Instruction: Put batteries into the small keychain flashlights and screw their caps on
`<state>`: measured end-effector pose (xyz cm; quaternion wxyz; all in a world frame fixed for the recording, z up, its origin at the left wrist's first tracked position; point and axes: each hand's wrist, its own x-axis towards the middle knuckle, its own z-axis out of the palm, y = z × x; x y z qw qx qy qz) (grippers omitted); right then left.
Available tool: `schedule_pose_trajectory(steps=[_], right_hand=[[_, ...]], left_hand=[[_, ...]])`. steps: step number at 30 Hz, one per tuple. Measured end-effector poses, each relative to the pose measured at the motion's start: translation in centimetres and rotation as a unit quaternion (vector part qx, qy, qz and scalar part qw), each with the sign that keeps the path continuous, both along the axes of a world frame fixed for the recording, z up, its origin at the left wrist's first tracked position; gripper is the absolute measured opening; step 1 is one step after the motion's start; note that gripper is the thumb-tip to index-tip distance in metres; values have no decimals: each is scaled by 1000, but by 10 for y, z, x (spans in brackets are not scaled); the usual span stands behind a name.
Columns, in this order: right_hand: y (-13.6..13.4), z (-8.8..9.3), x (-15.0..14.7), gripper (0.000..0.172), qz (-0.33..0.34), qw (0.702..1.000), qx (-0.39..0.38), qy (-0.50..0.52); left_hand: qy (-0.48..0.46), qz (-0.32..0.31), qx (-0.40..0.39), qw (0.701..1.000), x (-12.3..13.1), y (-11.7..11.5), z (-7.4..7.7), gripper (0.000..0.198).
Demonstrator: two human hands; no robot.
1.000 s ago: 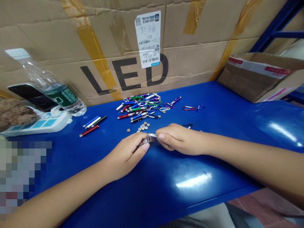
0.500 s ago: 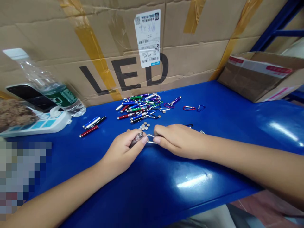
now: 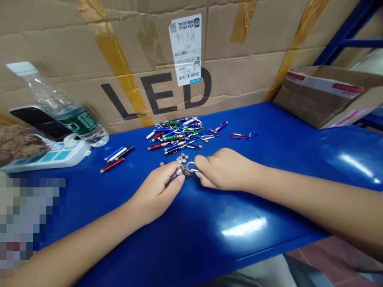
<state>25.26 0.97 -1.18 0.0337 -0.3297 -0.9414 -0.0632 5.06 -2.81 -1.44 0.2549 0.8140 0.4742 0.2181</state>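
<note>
In the head view, just below the centre of the frame, the left hand [image 3: 157, 191] is closed around a slim tube [image 3: 180, 171], thumb along one side and fingers on the other, with only its silvery end showing. Just right of it, the right hand [image 3: 224, 169] pinches a silver clip [image 3: 189, 166] between thumb and curled forefinger; its rounded end faces the tube, though whether the two are linked is too small to tell. Both hands are above the glossy blue desk [image 3: 209, 243].

The tube looks light and rigid, likely smooth metal that could turn in the grip; holding it round the body, close to the silvery end, should steady it. The clip seems thin, stiff wire, light and perhaps springy, best pinched at the end away from the tube. Neither seems fragile, though both are small enough to slip.

Beyond the hands, near the middle of the frame, lie small round discs [image 3: 181, 158] and a heap of coloured tubes with clips [image 3: 175, 137]. Left of centre, four loose tubes [image 3: 118, 154] lie together; right of the heap are a red clip [image 3: 237, 136] and a blue clip [image 3: 252, 136].
</note>
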Motion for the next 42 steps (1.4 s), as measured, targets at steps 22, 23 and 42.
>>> schedule_pose_trajectory(steps=[22, 23, 42], right_hand=[[0, -2, -5, 38, -14, 999, -20, 30], [0, 0, -5, 37, -18, 999, -24, 21], [34, 17, 36, 31, -153, 984, 5, 91]], left_hand=[[-10, -38, 3, 999, 1, -1, -3, 29], [-8, -31, 5, 999, 2, -2, -4, 29], [210, 50, 126, 968, -11, 101, 26, 28]])
